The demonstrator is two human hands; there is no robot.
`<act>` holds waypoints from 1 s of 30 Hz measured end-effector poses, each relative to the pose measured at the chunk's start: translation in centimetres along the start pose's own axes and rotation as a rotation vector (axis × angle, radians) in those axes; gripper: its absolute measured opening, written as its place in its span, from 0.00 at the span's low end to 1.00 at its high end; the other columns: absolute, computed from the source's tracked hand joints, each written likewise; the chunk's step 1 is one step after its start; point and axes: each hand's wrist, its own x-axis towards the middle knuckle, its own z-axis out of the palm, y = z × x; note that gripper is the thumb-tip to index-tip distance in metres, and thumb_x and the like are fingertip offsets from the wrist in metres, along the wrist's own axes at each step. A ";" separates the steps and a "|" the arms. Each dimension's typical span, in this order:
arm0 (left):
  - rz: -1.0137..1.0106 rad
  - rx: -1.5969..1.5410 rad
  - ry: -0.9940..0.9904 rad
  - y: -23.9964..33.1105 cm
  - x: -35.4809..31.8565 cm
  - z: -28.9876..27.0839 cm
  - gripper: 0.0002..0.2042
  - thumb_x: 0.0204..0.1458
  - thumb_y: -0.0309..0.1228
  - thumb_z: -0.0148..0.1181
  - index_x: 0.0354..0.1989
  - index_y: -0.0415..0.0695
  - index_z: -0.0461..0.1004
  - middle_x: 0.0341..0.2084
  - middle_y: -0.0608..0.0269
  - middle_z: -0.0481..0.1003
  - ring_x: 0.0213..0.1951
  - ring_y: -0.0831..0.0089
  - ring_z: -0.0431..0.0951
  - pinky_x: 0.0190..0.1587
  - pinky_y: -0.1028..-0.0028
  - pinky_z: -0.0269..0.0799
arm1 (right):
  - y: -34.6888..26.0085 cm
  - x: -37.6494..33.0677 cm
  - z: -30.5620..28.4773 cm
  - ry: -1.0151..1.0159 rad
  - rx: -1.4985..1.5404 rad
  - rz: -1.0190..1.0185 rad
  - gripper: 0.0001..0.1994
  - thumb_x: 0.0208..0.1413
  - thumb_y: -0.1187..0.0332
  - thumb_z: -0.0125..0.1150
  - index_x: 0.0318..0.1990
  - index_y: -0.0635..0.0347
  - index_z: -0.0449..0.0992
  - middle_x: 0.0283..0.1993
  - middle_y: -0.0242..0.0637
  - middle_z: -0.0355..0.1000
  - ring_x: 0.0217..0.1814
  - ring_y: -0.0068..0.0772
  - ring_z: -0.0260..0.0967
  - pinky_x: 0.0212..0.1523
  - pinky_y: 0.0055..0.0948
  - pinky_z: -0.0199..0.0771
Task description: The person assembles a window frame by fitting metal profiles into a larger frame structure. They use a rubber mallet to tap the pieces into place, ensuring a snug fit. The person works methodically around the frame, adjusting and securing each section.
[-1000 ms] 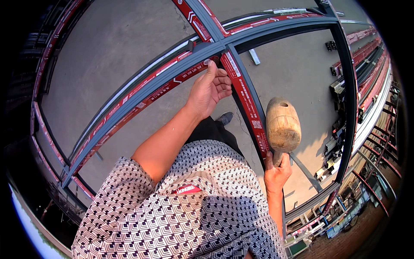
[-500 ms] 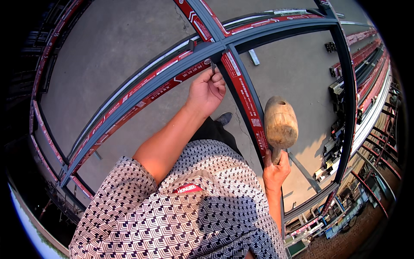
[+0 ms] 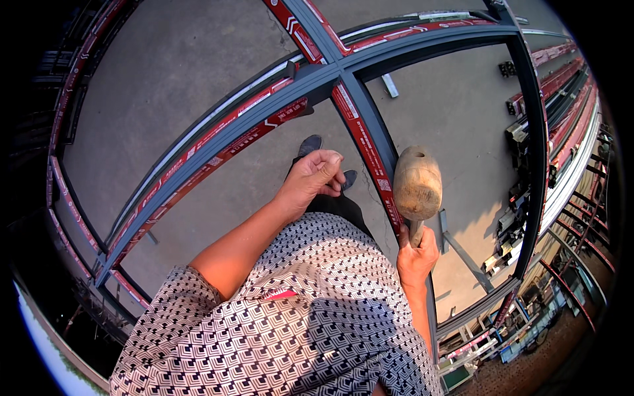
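My right hand (image 3: pixel 417 261) grips the short handle of a wooden mallet (image 3: pixel 417 185). Its rounded pale head points up, beside the red-taped bar (image 3: pixel 360 135) of a dark grey metal frame (image 3: pixel 340 66). Over the gap to the left of that bar, my left hand (image 3: pixel 312 177) hangs with its fingers curled in. What those fingers hold, if anything, is hidden. The hand touches no part of the frame. Ahead of it lies the crossing of the frame's bars, where the red film (image 3: pixel 300 109) ends in a loose dark flap.
Stacked metal profiles (image 3: pixel 558 125) in red and dark wrap lie along the right. A small silver offcut (image 3: pixel 389 86) rests on the concrete floor (image 3: pixel 178 59). My shoes (image 3: pixel 309 144) stand inside the frame's near opening. More frame bars (image 3: pixel 66 86) run along the left.
My left hand has drawn back from the bars' crossing toward my body. My right hand and the mallet have shifted slightly left.
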 end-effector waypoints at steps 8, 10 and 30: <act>0.140 0.485 0.125 3.9 5.5 4.3 0.33 0.63 0.65 0.62 0.50 0.40 0.74 0.32 0.64 0.76 0.30 0.77 0.78 0.32 0.74 0.79 | 0.5 -0.3 1.2 0.076 -0.080 -0.100 0.13 0.58 0.67 0.78 0.40 0.63 0.77 0.36 0.47 0.78 0.36 0.55 0.75 0.39 0.46 0.75; 0.208 0.600 0.152 3.6 6.3 4.2 0.34 0.64 0.65 0.61 0.48 0.40 0.74 0.30 0.64 0.76 0.27 0.77 0.77 0.30 0.73 0.78 | 0.1 -0.4 1.4 0.090 -0.097 -0.099 0.13 0.58 0.68 0.77 0.41 0.63 0.77 0.37 0.48 0.78 0.37 0.55 0.75 0.39 0.46 0.75; -0.014 0.630 -0.043 5.6 6.9 3.9 0.37 0.66 0.68 0.55 0.42 0.35 0.76 0.29 0.57 0.79 0.28 0.73 0.82 0.31 0.73 0.81 | 0.4 -1.7 1.7 0.150 0.017 0.092 0.14 0.57 0.69 0.77 0.45 0.67 0.79 0.59 0.52 0.78 0.59 0.57 0.75 0.61 0.48 0.74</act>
